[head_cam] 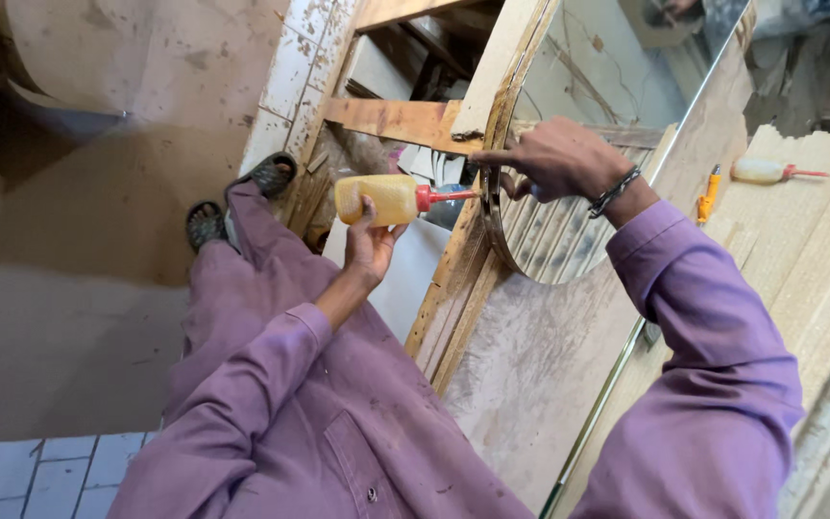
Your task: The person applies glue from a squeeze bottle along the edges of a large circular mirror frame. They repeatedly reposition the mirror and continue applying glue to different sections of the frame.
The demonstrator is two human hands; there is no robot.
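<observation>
My left hand [370, 240] grips a yellow squeeze bottle [379, 198] with a red nozzle [447, 196], held sideways. The nozzle tip points at the curved inner edge of a wooden frame [488, 213]. My right hand [548, 159] rests on that edge right beside the nozzle tip, index finger stretched along the rim; whether it pinches anything is unclear. A dark bracelet sits on the right wrist. Both arms wear purple sleeves.
A plywood panel [540, 356] with a round cutout lies under my arms. A second yellow bottle [766, 171] and an orange tool [708, 195] lie on the board at the right. My sandalled feet [242, 197] stand on the dusty floor, with tiles [31, 476] at lower left.
</observation>
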